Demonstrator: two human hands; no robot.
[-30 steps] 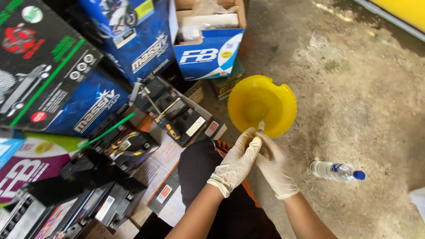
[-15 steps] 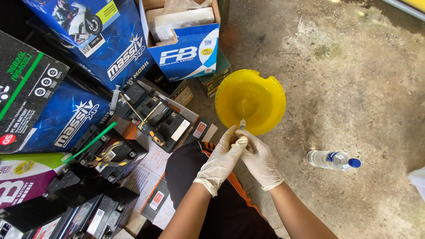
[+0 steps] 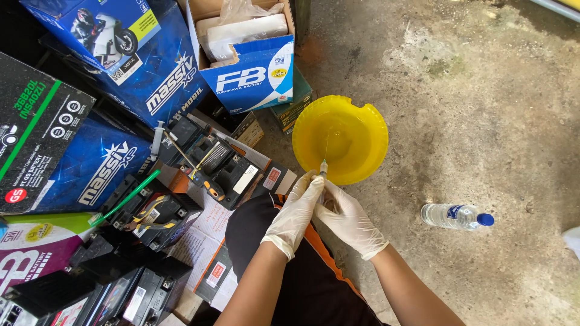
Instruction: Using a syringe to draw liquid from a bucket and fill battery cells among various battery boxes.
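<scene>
Both my hands wear white gloves and together grip a small syringe (image 3: 323, 170) whose tip points up toward a yellow plastic bowl (image 3: 340, 138) on the concrete floor. My left hand (image 3: 296, 212) wraps the syringe's barrel from the left. My right hand (image 3: 348, 218) holds its lower end from the right. A thin stream of liquid runs from the tip into the bowl. My knee in black trousers with an orange stripe (image 3: 275, 235) lies below the hands.
Several black batteries (image 3: 208, 158) lie at left among blue battery boxes (image 3: 151, 72) and an open white-and-blue box (image 3: 251, 57). Another syringe (image 3: 157, 140), a screwdriver (image 3: 202, 181) and a green-handled brush (image 3: 124, 199) rest there. A clear water bottle with blue cap (image 3: 456, 215) lies at right.
The view has shifted slightly. My hands stay closed on the syringe at the bowl's near rim, and a thin stream now shows from its tip.
</scene>
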